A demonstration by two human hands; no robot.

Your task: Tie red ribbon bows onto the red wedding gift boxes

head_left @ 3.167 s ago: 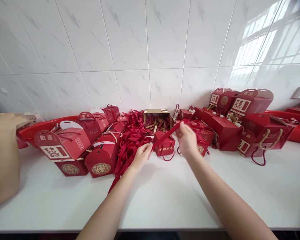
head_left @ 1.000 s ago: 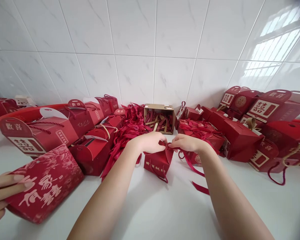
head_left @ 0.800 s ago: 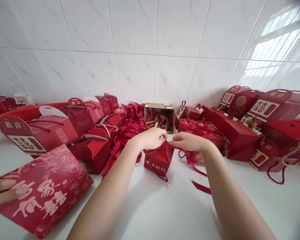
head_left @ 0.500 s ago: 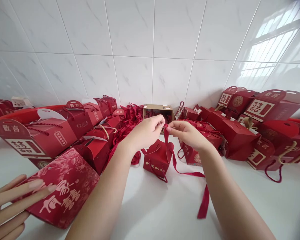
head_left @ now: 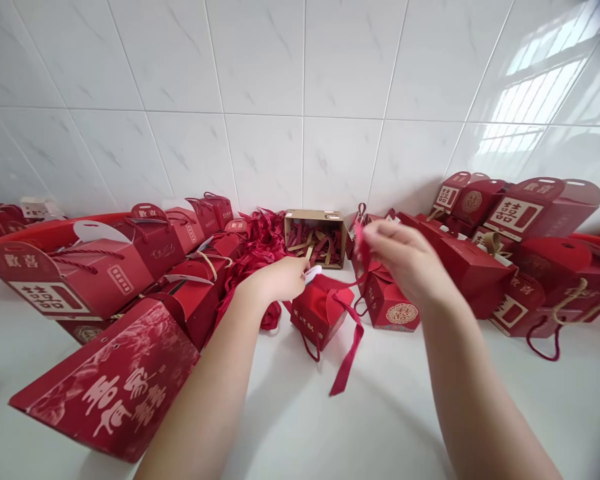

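A small red gift box [head_left: 320, 313] with gold lettering stands on the white counter [head_left: 380, 427] in the middle. My left hand [head_left: 280, 279] is closed in a pinch at the box's top flap. My right hand [head_left: 397, 253] is raised to the right of it, fingers pinched on a red ribbon [head_left: 350, 353] that runs down to the box top, its loose end hanging onto the counter.
A flat red box [head_left: 110, 387] with white characters lies at the front left. Many red gift boxes [head_left: 80, 273] line the tiled wall on both sides. A pile of red ribbons [head_left: 260, 247] and a cardboard box [head_left: 315, 237] of ribbons sit behind.
My right hand has lifted up and to the right, pulling the ribbon through the box top. My left hand dropped to the flap. Another person's hand at the left edge has gone from view.
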